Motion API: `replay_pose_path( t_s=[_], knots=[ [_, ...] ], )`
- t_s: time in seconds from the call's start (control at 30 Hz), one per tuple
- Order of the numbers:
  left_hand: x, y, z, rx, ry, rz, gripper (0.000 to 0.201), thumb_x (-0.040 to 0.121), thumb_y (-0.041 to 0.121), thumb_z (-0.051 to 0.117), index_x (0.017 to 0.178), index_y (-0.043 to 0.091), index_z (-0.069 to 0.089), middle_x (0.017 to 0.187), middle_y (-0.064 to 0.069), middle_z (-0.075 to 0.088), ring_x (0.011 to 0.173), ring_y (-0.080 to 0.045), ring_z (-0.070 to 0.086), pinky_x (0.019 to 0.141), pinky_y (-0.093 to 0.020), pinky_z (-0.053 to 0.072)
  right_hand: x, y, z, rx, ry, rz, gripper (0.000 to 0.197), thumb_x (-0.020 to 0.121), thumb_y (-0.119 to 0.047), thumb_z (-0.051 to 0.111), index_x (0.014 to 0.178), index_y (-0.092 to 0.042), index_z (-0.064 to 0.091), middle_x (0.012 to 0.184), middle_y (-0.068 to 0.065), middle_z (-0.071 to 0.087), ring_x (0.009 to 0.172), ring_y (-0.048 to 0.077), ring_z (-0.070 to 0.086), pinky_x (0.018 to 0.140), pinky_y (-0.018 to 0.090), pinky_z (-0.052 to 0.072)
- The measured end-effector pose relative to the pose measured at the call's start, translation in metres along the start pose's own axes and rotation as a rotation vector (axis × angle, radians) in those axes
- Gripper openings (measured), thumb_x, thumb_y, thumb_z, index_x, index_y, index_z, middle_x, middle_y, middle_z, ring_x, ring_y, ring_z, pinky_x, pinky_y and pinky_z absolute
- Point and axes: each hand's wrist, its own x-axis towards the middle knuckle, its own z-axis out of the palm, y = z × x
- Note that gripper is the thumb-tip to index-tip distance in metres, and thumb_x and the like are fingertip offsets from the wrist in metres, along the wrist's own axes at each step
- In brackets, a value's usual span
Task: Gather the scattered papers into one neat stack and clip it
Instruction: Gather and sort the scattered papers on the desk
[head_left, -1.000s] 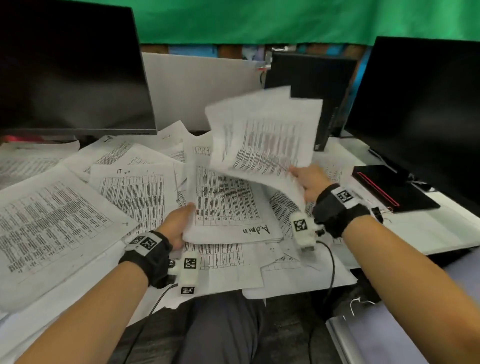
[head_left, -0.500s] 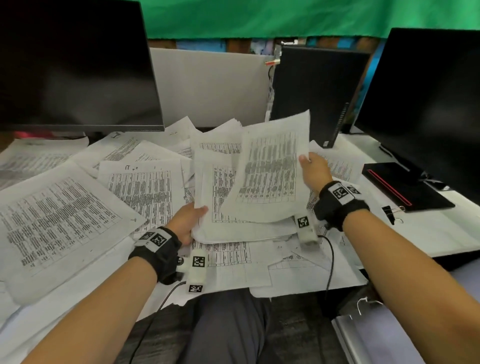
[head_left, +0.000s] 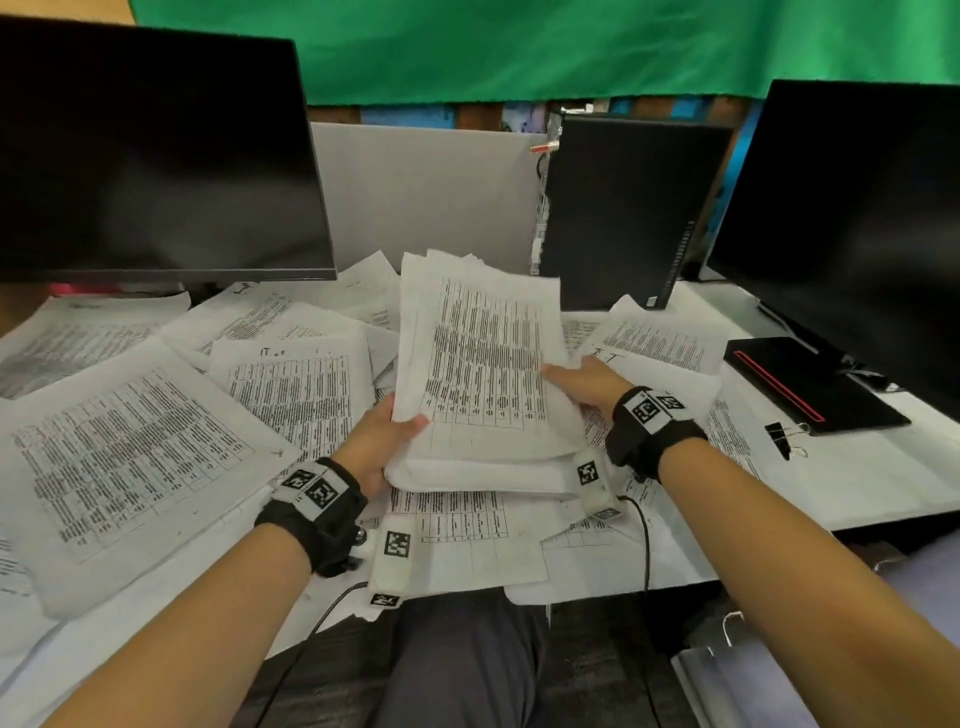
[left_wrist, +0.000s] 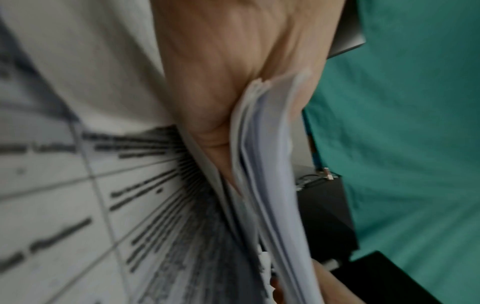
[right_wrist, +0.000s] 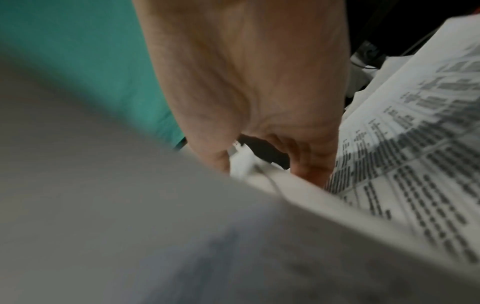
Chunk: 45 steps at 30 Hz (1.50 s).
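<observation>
A stack of printed papers (head_left: 483, 374) is held tilted up over the middle of the desk. My left hand (head_left: 384, 441) grips its lower left corner, thumb on top. In the left wrist view the stack's edge (left_wrist: 259, 164) sits between the thumb and fingers of that hand (left_wrist: 221, 102). My right hand (head_left: 582, 382) holds the stack's right edge, its fingers hidden under the sheets. In the right wrist view that hand (right_wrist: 259, 92) lies against a printed sheet (right_wrist: 415, 164). Loose papers (head_left: 130, 457) lie scattered all around. A black binder clip (head_left: 782, 439) lies on the desk at the right.
A dark monitor (head_left: 156, 156) stands at the back left and another monitor (head_left: 857, 234) at the right. A black computer tower (head_left: 618, 208) stands behind the stack. A flat black box with a red line (head_left: 800, 384) lies near the clip. My lap is below the desk's front edge.
My right hand has brought its raised sheets down and left onto the pile that the left hand holds. Both hands now hold one stack, lifted and turned more upright.
</observation>
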Motion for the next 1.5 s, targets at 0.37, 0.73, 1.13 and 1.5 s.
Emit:
replay_pose_path(
  t_s=[0.37,0.73,1.13,1.5],
  knots=[
    [-0.039,0.11,0.02,0.178,0.055,0.644,0.027,0.096,0.026,0.053,0.121,0.029,0.045,0.11,0.016,0.061,0.099,0.006,0.059,0.078,-0.009,0.048,-0.104,-0.074,-0.04,0.524,0.025,-0.645,0.039,0.094,-0.023,0.064,0.132,-0.019,0.056,0.122,-0.001,0.069,0.111,0.013,0.067,0.092,0.033,0.055],
    [-0.045,0.117,0.038,0.142,-0.003,0.791,0.028,0.078,0.033,0.069,0.105,0.036,0.058,0.101,0.013,0.067,0.095,0.005,0.063,0.082,-0.016,0.048,-0.12,-0.075,-0.029,0.638,0.037,-0.655,0.038,0.085,-0.009,0.072,0.122,-0.009,0.064,0.114,0.007,0.073,0.106,0.022,0.07,0.095,0.045,0.055],
    [-0.003,0.05,0.003,0.566,-0.299,-0.027,0.064,0.069,0.048,0.074,0.119,0.012,0.056,0.128,-0.009,0.06,0.115,-0.026,0.058,0.098,-0.038,0.047,-0.089,0.008,0.014,0.413,-0.248,-0.241,0.037,0.083,-0.011,0.074,0.117,-0.022,0.063,0.113,-0.006,0.071,0.1,0.005,0.068,0.096,0.033,0.051],
    [0.025,0.013,0.016,0.253,0.041,0.001,0.057,0.078,0.025,0.076,0.128,0.015,0.05,0.124,-0.011,0.062,0.106,-0.028,0.063,0.091,-0.049,0.052,-0.063,0.015,0.029,0.478,-0.195,-0.13,0.046,0.083,-0.005,0.074,0.127,-0.007,0.06,0.121,0.013,0.069,0.108,0.029,0.068,0.085,0.037,0.058]
  ],
)
